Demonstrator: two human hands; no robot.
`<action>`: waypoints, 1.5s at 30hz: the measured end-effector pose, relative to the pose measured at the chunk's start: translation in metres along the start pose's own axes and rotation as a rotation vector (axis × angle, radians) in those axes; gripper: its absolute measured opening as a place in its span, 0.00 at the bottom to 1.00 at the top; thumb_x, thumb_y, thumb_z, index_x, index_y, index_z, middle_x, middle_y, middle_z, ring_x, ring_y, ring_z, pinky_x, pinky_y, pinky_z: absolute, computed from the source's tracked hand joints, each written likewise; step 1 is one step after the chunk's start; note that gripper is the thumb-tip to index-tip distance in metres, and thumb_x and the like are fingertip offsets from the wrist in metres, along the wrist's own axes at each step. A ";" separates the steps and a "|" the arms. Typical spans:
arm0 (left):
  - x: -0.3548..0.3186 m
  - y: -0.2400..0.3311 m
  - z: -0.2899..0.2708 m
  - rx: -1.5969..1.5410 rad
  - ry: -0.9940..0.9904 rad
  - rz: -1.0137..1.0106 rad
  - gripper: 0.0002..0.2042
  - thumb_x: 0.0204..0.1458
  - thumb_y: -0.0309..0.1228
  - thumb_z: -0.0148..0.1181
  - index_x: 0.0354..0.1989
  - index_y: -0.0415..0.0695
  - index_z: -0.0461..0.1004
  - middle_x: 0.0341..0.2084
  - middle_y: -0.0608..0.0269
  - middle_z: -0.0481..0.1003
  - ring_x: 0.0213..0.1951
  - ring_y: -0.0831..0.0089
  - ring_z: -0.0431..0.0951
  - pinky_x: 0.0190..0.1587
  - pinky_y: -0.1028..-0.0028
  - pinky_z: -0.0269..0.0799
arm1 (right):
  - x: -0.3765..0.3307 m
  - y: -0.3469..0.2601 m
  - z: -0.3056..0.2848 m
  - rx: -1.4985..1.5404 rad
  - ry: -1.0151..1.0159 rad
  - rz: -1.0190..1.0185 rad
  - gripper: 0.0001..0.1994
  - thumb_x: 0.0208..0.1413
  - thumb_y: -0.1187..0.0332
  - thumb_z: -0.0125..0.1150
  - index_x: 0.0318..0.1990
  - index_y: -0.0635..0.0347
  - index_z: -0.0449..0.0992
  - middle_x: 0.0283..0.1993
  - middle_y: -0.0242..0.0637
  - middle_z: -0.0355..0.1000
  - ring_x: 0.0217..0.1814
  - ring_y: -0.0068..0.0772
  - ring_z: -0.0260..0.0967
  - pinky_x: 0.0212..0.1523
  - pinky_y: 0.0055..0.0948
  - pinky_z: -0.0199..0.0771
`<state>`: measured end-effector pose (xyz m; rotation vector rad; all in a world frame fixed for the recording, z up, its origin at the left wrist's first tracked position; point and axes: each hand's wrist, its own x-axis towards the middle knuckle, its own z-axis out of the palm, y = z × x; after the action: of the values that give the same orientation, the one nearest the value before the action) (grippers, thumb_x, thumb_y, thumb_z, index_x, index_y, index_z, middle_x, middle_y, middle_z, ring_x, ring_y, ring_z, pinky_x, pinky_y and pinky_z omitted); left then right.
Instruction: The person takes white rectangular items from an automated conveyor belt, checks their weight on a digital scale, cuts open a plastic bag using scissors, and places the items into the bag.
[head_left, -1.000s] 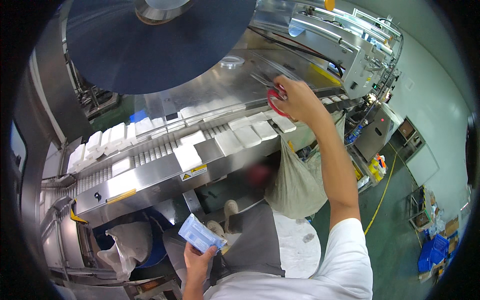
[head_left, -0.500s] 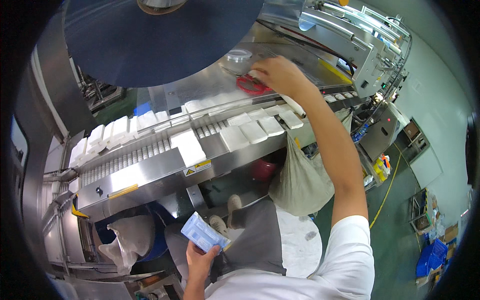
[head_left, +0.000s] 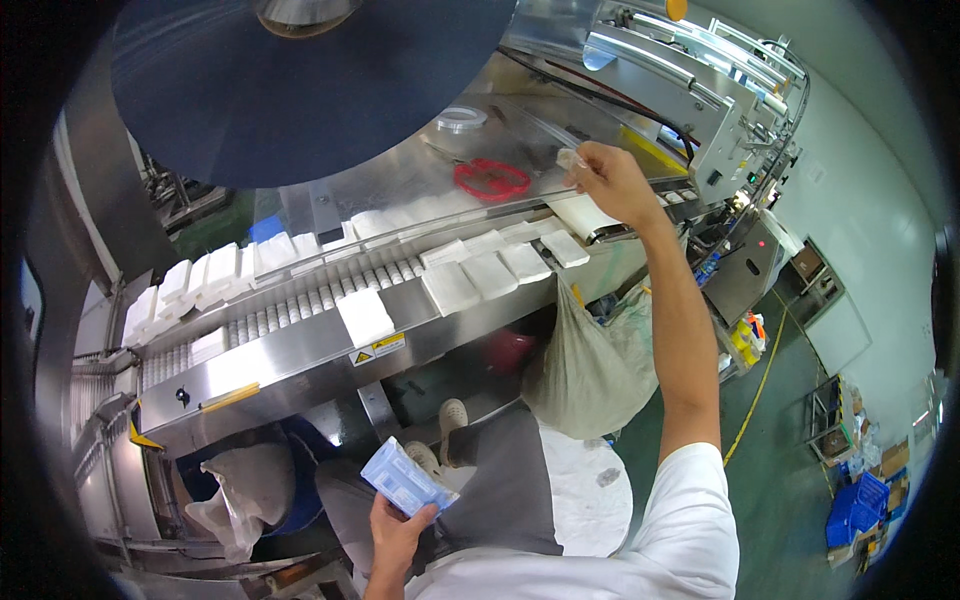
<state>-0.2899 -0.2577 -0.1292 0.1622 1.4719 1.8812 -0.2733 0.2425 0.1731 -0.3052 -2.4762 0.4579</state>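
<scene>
jutting from l fingers (head_left: 425, 515): pkt (head_left: 404, 478)

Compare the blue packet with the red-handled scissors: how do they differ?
Colour: the packet is mostly pale blue, while the scissors have bright red handles.
Shape: the packet is a solid oblong, while the scissors' handles form open loops.
Place: the packet is gripped in the left hand, while the scissors lie on the flat metal top.
Shared: neither is in the right hand.
</scene>
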 end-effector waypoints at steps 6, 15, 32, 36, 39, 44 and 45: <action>-0.003 0.005 -0.008 -0.007 0.006 -0.017 0.31 0.46 0.23 0.77 0.57 0.34 0.67 0.46 0.53 0.79 0.46 0.65 0.82 0.46 0.66 0.81 | -0.078 -0.082 0.028 0.092 -0.221 -0.090 0.10 0.59 0.64 0.65 0.36 0.62 0.78 0.32 0.38 0.76 0.33 0.37 0.74 0.37 0.35 0.74; 0.009 0.043 0.004 -0.371 -0.183 -0.272 0.23 0.52 0.20 0.70 0.56 0.37 0.70 0.42 0.59 0.80 0.39 0.73 0.82 0.38 0.73 0.80 | -0.238 -0.163 0.192 0.374 -0.492 -0.620 0.22 0.53 0.69 0.68 0.57 0.52 0.73 0.56 0.42 0.67 0.58 0.49 0.67 0.50 0.40 0.77; 0.032 0.072 0.016 0.231 -0.291 0.451 0.10 0.58 0.28 0.69 0.44 0.36 0.80 0.40 0.62 0.78 0.41 0.76 0.77 0.44 0.76 0.72 | -0.239 -0.164 0.196 1.029 -0.456 0.262 0.04 0.59 0.76 0.67 0.40 0.64 0.82 0.35 0.30 0.72 0.36 0.18 0.70 0.36 0.23 0.70; 0.038 0.073 0.029 0.136 -0.213 0.481 0.08 0.59 0.29 0.69 0.37 0.36 0.80 0.34 0.64 0.79 0.34 0.80 0.76 0.37 0.79 0.70 | -0.240 -0.170 0.195 0.935 -0.306 0.197 0.06 0.55 0.79 0.69 0.40 0.63 0.83 0.36 0.34 0.73 0.34 0.23 0.69 0.32 0.25 0.69; 0.048 0.074 0.040 -0.068 -0.142 0.386 0.07 0.59 0.30 0.69 0.37 0.37 0.81 0.33 0.65 0.79 0.33 0.80 0.76 0.37 0.79 0.71 | -0.252 -0.181 0.192 0.643 -0.038 -0.093 0.10 0.51 0.82 0.70 0.41 0.63 0.84 0.35 0.37 0.74 0.33 0.30 0.70 0.31 0.26 0.69; 0.061 0.061 0.047 -0.249 -0.055 0.194 0.06 0.60 0.28 0.67 0.37 0.38 0.81 0.29 0.68 0.79 0.31 0.81 0.76 0.36 0.81 0.72 | -0.281 -0.172 0.200 0.612 0.112 -0.051 0.09 0.48 0.83 0.71 0.37 0.65 0.83 0.31 0.40 0.75 0.31 0.34 0.71 0.31 0.28 0.70; 0.070 0.061 0.042 -0.287 -0.008 0.245 0.06 0.61 0.29 0.67 0.37 0.38 0.81 0.29 0.68 0.79 0.31 0.81 0.76 0.36 0.80 0.72 | -0.293 -0.170 0.200 0.627 0.078 -0.028 0.08 0.48 0.83 0.71 0.37 0.65 0.83 0.31 0.39 0.75 0.31 0.34 0.71 0.31 0.29 0.70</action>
<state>-0.3469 -0.1866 -0.0841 0.2207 1.2031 2.2627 -0.1776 -0.0567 -0.0642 -0.0286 -2.1243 1.1430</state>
